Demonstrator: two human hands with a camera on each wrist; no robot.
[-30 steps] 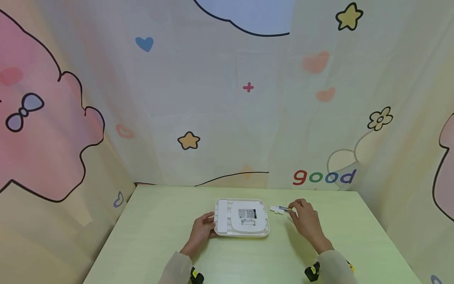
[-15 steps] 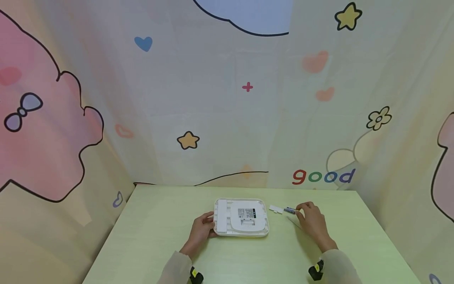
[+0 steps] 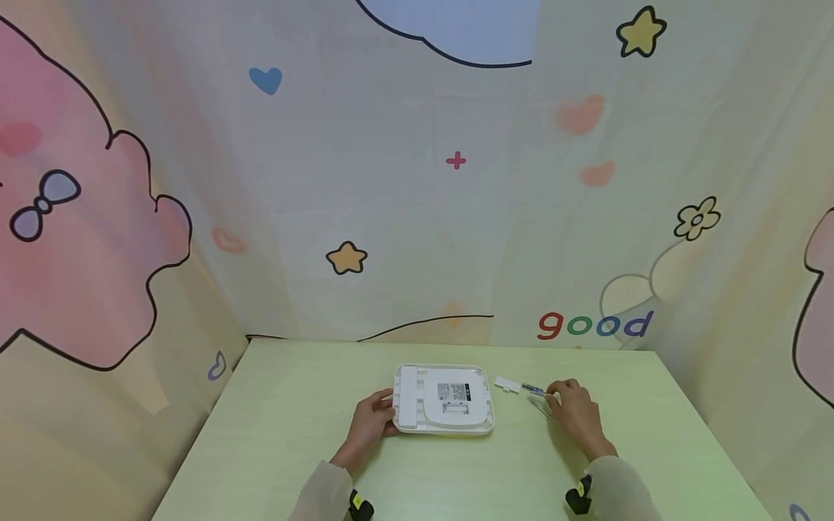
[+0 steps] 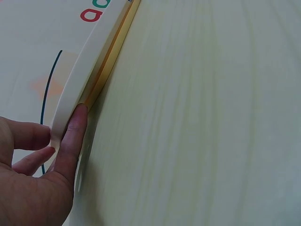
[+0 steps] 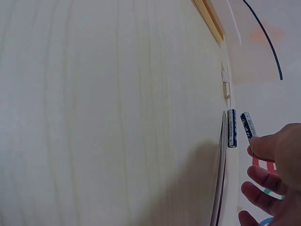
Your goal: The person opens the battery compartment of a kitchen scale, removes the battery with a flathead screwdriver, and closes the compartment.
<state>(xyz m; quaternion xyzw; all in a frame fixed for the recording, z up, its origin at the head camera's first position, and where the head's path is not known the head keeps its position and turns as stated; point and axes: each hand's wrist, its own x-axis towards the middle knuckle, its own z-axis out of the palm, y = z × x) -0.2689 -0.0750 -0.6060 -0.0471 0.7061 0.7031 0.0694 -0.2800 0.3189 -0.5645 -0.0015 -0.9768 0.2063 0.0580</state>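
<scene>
A flat white device (image 3: 478,394) with rounded corners lies on the table, its label and battery compartment (image 3: 456,409) facing up. My left hand (image 3: 369,421) grips its left edge; in the left wrist view the fingers (image 4: 75,141) hold the rim from both sides. To the right of the device, my right hand (image 3: 578,414) pinches an AAA-looking battery (image 5: 248,123) between thumb and forefinger, low over the table. A second battery (image 5: 232,128) lies close beside it. Under the hand is a slim pointed metal tool (image 5: 219,174), resembling tweezers.
A small white battery cover (image 3: 507,384) lies between the device and the batteries. The pale wooden table (image 3: 293,376) ends at a printed curtain (image 3: 404,181) behind, with more curtain at both sides.
My right hand has drawn back to the right, away from the battery cover, and then lowered slightly with the battery. The left hand and the device have stayed in place.
</scene>
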